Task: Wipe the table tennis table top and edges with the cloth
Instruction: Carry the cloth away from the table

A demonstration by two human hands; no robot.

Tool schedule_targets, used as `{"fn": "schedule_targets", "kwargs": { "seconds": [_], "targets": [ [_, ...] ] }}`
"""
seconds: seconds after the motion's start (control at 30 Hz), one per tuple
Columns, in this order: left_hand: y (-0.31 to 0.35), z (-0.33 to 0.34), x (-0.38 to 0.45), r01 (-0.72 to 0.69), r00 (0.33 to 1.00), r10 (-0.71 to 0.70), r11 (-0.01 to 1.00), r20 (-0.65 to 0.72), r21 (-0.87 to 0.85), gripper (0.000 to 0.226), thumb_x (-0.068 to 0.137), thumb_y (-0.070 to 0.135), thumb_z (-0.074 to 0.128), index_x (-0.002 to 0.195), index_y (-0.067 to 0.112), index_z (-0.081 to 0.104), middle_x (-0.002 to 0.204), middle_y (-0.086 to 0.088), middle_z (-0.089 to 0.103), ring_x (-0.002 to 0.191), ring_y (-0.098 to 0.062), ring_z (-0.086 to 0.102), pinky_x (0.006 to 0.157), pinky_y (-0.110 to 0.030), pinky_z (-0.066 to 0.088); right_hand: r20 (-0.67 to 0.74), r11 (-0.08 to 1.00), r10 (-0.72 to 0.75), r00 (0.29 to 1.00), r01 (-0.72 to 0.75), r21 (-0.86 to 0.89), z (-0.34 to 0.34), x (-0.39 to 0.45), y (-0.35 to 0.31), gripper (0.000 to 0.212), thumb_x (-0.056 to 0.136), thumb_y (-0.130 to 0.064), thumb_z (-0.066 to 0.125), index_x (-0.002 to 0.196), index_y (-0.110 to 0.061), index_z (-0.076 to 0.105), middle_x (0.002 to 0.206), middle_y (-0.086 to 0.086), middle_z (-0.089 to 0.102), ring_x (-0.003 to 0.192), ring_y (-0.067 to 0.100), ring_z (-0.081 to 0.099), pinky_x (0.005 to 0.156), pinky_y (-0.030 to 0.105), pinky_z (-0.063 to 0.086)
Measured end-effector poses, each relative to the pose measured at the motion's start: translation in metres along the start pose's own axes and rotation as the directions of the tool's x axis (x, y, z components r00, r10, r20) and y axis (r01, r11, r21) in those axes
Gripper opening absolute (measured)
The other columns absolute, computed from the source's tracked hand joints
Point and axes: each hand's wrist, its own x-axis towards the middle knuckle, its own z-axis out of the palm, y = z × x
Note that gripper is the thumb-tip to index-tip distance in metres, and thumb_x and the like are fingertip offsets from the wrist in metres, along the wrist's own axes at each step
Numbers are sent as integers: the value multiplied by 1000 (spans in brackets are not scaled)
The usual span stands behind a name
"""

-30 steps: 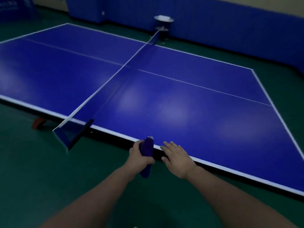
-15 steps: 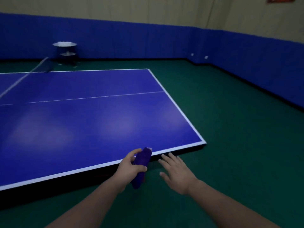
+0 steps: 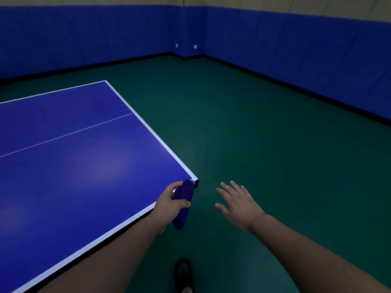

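Observation:
The blue table tennis table (image 3: pixel 84 161) with white edge lines fills the left of the view; its near right corner lies at centre. My left hand (image 3: pixel 169 205) grips a folded dark blue cloth (image 3: pixel 183 205) against the table's near side edge, just short of that corner. The cloth hangs partly below the edge. My right hand (image 3: pixel 238 200) hovers off the table to the right of the corner, fingers spread, holding nothing.
Green floor (image 3: pixel 264 144) surrounds the table to the right and behind. Blue padded walls (image 3: pixel 296 49) ring the room and meet in a far corner. A dark shoe (image 3: pixel 183 273) shows on the floor at the bottom centre.
I have moved right along the table's side edge: the net has dropped out of view and the corner has come up to the cloth. My right hand has left the edge and hovers over the floor.

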Motion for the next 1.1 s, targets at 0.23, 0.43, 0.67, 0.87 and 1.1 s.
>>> {"fn": "schedule_targets", "kwargs": {
  "seconds": [0.23, 0.43, 0.67, 0.87, 1.1],
  "targets": [
    [46, 58, 157, 38, 997, -29, 991, 77, -126, 62, 76, -2, 76, 120, 36, 55, 110, -9, 64, 94, -31, 67, 81, -46, 58, 18, 993, 117, 993, -116, -23, -29, 89, 77, 63, 105, -53, 27, 159, -23, 15, 168, -3, 6, 154, 23, -5, 124, 41, -4],
    [93, 106, 279, -14, 979, 35, 995, 201, -103, 66, 76, -5, 75, 130, 28, 56, 116, 5, 59, 103, -19, 62, 88, -39, 55, -8, 981, 189, 982, -190, -50, -73, 178, 144, 63, 105, -52, 28, 159, -23, 16, 167, -4, 7, 154, 24, -7, 122, 39, -6],
    [141, 145, 410, -60, 977, 75, 995, 201, -77, 62, 80, -3, 72, 126, 33, 54, 112, 19, 53, 103, -7, 57, 83, -31, 54, 35, 981, 187, 982, -185, -54, -103, 297, 235, 63, 105, -51, 28, 159, -23, 16, 168, -2, 7, 154, 24, -7, 123, 41, -5],
    [178, 165, 540, -26, 999, 30, 993, 37, -113, 55, 79, -3, 72, 117, 34, 58, 110, 17, 56, 96, -5, 58, 76, -27, 52, 76, 994, 24, 997, -16, -106, -132, 446, 311, 63, 105, -51, 27, 160, -23, 13, 168, -2, 4, 154, 23, -8, 122, 39, -7],
    [244, 144, 653, -31, 972, -11, 985, -236, -172, 59, 78, -1, 74, 125, 30, 59, 113, 12, 58, 101, -17, 62, 85, -34, 55, 140, 949, -262, 955, 281, -144, -191, 639, 351, 63, 105, -52, 25, 160, -23, 13, 168, -1, 4, 154, 24, -6, 123, 41, -4]
  ]
}}
